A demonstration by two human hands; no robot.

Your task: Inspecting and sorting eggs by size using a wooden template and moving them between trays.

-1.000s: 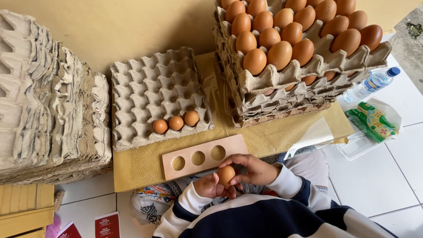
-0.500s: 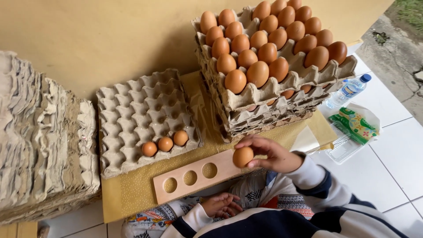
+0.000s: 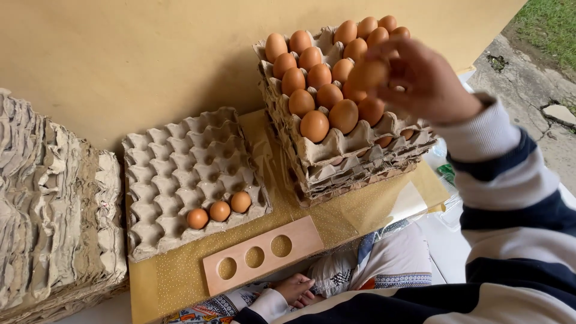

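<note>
While the right hand (image 3: pixel 429 81) is hovering over the full stack of trays (image 3: pixel 348 156), its grip is closing around one brown egg (image 3: pixel 367 74), fingers curled on it, thumb side blurred. The egg is sitting above the stack's right rear rows, just over the other eggs; can't tell if it is touching them. Left hand (image 3: pixel 295 289) is lying low in the lap at the bottom edge, fingers loosely curled, holding nothing visible.

Stack top layer is showing brown eggs in most cups. To the left, a second tray (image 3: pixel 180 174) is lying flat on the counter (image 3: pixel 354 219), carrying three eggs (image 3: pixel 219 210) in a row near its front edge, rest of the cups bare. In front of it, a wooden gauge board (image 3: pixel 264 255) with three round holes is lying along the counter edge, well apart from the right hand. Far left, a tall pile of bare trays (image 3: pixel 54 204) is standing beside the counter.
</note>
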